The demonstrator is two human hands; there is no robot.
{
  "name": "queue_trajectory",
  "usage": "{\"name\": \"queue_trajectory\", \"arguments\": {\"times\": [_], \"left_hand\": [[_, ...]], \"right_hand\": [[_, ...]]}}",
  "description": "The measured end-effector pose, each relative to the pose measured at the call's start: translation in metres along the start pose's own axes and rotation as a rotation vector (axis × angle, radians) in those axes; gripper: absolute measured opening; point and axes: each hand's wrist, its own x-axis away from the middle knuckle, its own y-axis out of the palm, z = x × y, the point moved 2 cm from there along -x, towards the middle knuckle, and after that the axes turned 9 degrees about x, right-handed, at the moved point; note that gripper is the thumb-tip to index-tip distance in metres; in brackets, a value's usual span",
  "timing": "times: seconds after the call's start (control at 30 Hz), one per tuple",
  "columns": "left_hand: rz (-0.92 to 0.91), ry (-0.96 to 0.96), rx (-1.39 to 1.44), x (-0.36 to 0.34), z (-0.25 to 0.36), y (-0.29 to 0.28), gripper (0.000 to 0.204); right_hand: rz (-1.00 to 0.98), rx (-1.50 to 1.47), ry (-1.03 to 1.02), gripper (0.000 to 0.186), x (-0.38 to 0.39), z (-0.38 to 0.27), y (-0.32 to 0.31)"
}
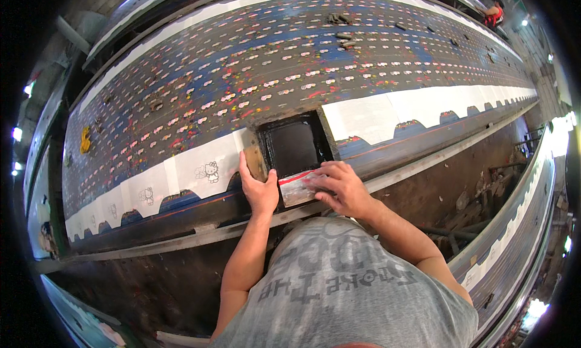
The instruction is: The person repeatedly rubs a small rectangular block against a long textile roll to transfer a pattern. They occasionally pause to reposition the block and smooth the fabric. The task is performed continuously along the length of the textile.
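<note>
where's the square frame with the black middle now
In the head view's middle, the square black-centred frame lies between two white paper strips, left hand at its near left corner, right hand on its near side.

A crumpled yellow item (85,140) lies near the left end of the long, paint-flecked bench (181,76). Small dark pieces (339,19) sit toward its far side. At upper right is a person in red (494,15); another long bench (524,236) runs along the right, near bright lights (535,312).

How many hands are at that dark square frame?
2: the left hand at the near-left corner of the frame, the right hand at its near edge. No others show there.
</note>
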Motion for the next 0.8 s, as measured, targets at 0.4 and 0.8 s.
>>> {"name": "queue_trajectory", "arguments": {"times": [0.4, 0.8], "left_hand": [[0.038, 0.133, 0.049, 0.041, 0.042, 0.109, 0.1], [0.017, 0.098, 0.077, 0.076, 0.06, 0.257, 0.102]], "right_hand": [[0.286, -0.361, 0.448, 0.033, 0.094, 0.124, -0.042], [0.204, -0.089, 0.154, 0.037, 0.146, 0.224, -0.144]]}}
